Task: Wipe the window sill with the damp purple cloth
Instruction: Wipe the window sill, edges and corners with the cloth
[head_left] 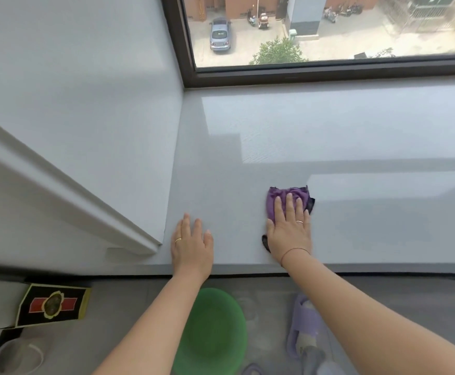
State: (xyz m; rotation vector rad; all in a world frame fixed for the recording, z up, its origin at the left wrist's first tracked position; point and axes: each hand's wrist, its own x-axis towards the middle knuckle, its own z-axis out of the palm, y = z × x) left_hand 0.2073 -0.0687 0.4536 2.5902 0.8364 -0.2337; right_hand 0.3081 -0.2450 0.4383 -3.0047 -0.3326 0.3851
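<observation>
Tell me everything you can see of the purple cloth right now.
The purple cloth is a soft, crumpled fabric, bunched rather than spread flat, with dark, almost black edging showing at its right side and again near the wrist. It lies on the grey window sill, toward the sill's near edge. The right hand lies palm down on it, fingers extended, covering its middle. The left hand rests flat on the sill apart from it. Dampness cannot be judged.

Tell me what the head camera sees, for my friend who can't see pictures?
A right hand presses a purple cloth flat on a grey window sill, while the left hand rests flat beside it. Below the sill, a green basin sits on the floor.
</observation>
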